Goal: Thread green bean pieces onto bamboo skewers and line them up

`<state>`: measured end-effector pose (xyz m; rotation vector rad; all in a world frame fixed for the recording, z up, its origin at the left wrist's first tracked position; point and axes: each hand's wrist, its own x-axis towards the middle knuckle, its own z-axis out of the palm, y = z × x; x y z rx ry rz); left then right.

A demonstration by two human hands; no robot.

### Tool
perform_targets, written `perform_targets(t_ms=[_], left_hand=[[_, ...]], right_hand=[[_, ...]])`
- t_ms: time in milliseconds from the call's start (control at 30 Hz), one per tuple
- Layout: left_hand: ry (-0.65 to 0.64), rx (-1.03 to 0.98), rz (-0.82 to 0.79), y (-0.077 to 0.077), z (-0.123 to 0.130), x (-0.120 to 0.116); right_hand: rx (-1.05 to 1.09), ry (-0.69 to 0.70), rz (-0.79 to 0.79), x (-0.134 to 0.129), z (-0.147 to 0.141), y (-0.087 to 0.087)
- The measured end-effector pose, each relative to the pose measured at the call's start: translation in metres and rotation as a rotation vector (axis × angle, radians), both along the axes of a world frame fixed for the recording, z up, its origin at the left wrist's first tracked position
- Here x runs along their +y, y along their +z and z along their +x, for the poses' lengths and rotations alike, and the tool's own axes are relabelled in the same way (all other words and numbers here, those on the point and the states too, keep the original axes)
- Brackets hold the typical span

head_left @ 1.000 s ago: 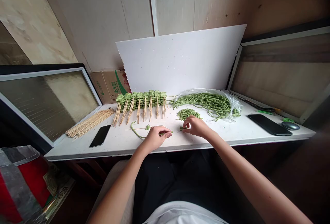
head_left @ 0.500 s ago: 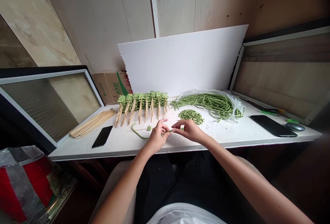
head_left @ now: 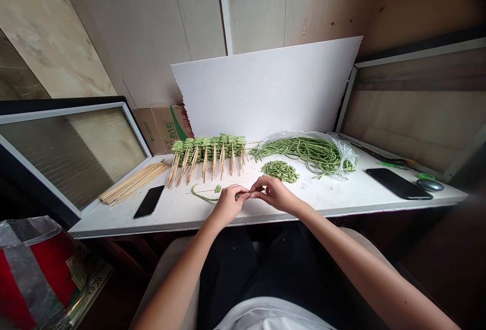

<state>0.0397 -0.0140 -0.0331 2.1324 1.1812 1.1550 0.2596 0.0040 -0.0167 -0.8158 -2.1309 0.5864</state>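
Note:
A long green bean (head_left: 203, 197) curves over the front of the white table and runs into my left hand (head_left: 229, 203), whose fingers are closed on it. My right hand (head_left: 274, 194) pinches the same bean close beside the left fingertips. Left of my hands lie a few short bean pieces (head_left: 218, 188) and a thin stick. Behind them stretches a row of skewered bean pieces (head_left: 208, 143), their bare sticks pointing towards me. A pile of cut beans (head_left: 280, 171) sits beyond my right hand, with long beans (head_left: 307, 152) in a clear plastic bag behind it.
Loose wooden skewers (head_left: 134, 182) and a phone (head_left: 149, 202) lie on the left of the white table (head_left: 174, 217). On the right are a larger black phone (head_left: 398, 183) and a grey mouse (head_left: 430, 184). A white board (head_left: 266, 92) stands behind.
My hands have come closer together, and their fingers are more folded over the bean. The view has shifted slightly.

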Motion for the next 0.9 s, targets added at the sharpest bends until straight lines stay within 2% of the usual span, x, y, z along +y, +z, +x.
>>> perform_targets(t_ms=[167,400,500,667,767,900], left_hand=[[-0.075,0.054,0.013,0.006,0.006,-0.009],[-0.108,-0.008,-0.084,0.008,0.003,-0.007],[-0.082,-0.027,-0.105,0.008,-0.002,-0.004],[-0.057,-0.015,-0.159,0.007,-0.004,-0.004],[-0.056,-0.001,-0.182,0.005,-0.003,-0.003],[-0.057,-0.001,-0.186,0.003,-0.004,-0.002]], right_hand=[[0.078,0.025,-0.058,0.002,-0.001,-0.002],[0.281,0.246,-0.265,0.006,0.001,-0.003],[0.283,0.14,-0.194,0.013,0.011,-0.003],[-0.062,-0.16,0.074,0.03,0.036,-0.007],[-0.218,-0.248,0.081,0.036,0.045,-0.011],[-0.289,-0.297,0.044,0.039,0.049,-0.015]])
